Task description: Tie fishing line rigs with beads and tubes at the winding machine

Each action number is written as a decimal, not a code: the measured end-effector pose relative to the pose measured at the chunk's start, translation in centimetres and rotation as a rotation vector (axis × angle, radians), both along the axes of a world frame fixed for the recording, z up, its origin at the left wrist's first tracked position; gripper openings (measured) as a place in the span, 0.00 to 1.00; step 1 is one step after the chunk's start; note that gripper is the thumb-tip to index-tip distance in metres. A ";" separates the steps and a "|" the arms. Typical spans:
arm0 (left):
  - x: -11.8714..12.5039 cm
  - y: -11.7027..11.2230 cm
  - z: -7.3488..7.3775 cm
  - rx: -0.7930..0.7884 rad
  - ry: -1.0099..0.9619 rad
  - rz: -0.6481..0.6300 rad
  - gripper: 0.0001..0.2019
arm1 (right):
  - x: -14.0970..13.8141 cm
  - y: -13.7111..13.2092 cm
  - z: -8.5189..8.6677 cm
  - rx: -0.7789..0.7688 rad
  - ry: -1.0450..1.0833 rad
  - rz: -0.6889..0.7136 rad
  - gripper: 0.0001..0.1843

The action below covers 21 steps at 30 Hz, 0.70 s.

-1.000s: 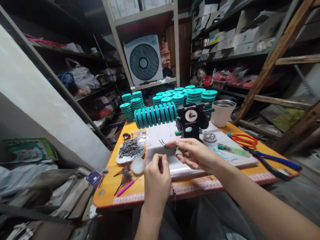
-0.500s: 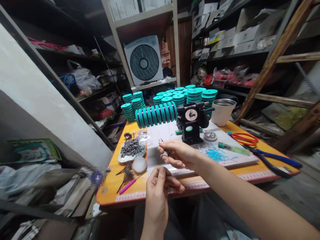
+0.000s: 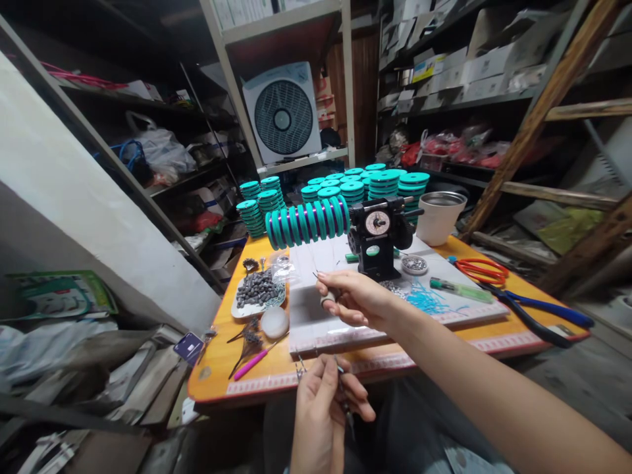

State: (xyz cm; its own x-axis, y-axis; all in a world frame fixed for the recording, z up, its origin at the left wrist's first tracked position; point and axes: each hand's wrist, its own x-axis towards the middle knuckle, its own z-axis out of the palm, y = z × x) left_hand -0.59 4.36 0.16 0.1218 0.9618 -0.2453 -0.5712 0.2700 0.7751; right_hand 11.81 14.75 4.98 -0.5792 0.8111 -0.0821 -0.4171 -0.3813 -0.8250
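Note:
My left hand (image 3: 320,401) is closed low in front of the board's near edge. Small metal pieces (image 3: 299,367) stick out between its fingers, and a thin dark piece hangs below them. Above it, my right hand (image 3: 358,299) pinches a slim dark piece (image 3: 316,274) between thumb and forefinger; its kind is too small to tell. A pale band (image 3: 328,298) wraps one of its fingers. Beyond, a row of teal spools (image 3: 306,222) sits on the shaft of a black winding machine (image 3: 376,240). Fine lines hang from the spools toward the white board (image 3: 309,329).
Left on the table lie a tray of grey sinkers (image 3: 259,289), a round white container (image 3: 274,322) and a pink-handled tool (image 3: 251,365). Rightward are light-blue pieces (image 3: 427,301), blue-handled pliers (image 3: 553,309) and an orange coil (image 3: 481,272). Stacked teal spools (image 3: 351,192) stand behind.
My left hand has moved down and slightly right, away from my right hand; metal pieces now show at its fingers. The right hand has barely moved, still pinching.

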 end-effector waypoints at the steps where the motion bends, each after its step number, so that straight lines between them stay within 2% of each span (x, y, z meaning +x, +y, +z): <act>1: 0.0 -0.1 0.0 -0.004 -0.004 0.000 0.16 | 0.0 0.0 0.0 0.000 -0.002 -0.002 0.17; 12: 0.1 -0.3 -0.4 -0.034 -0.026 0.007 0.17 | 0.2 -0.1 -0.5 0.078 -0.058 0.001 0.16; 18: -0.7 -0.9 -1.2 -0.057 -0.053 -0.007 0.16 | 0.7 -2.6 -2.8 0.165 -0.197 0.062 0.14; 21: -1.0 -1.1 -1.3 -0.029 -0.067 -0.028 0.14 | 1.0 -4.3 -4.4 0.209 -0.250 0.099 0.15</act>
State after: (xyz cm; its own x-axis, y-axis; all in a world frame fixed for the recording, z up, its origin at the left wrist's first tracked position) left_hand -1.62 3.30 -1.17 0.1658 0.9503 -0.2635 -0.6137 0.3086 0.7267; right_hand 12.83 10.41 0.60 -0.6389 0.7662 -0.0693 -0.1619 -0.2220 -0.9615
